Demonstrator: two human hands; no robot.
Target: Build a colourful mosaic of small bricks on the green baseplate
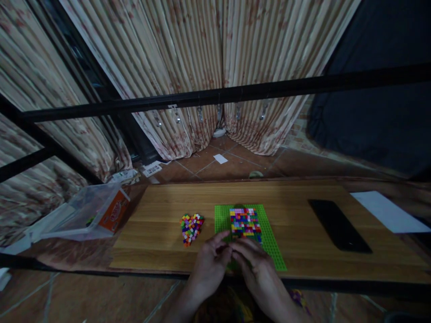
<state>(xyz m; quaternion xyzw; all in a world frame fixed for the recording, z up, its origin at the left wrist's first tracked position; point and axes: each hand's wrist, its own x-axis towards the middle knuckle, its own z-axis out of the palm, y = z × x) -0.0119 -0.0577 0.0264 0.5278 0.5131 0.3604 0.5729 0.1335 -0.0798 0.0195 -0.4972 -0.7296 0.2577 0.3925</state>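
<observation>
"Is there any writing to read?"

"Take the green baseplate (269,237) as the clock's centre. At nine o'clock, the orange panel (115,211) on the clear plastic bin (72,222) carries pale lettering, too blurred to read. The printed paper (152,169) on the floor (235,170), at ten, is no clearer."

"What does the bin hold?"

"Something small and green (90,221), hard to make out."

"And the bricks?"

"A multicoloured brick block (245,221) sits on the baseplate, toward twelve. A roughly heart-shaped brick pile (191,228) lies on the wooden table (151,224) at nine, nearer than the bin."

"How are the hands?"

"The left hand (209,258) is at eight, the right hand (254,260) at six; their curled fingertips come close together by the block. Whether either clamps on a brick cannot be told."

"And at three?"

"A flat black slab (338,225), with a white sheet (387,211) beyond."
</observation>
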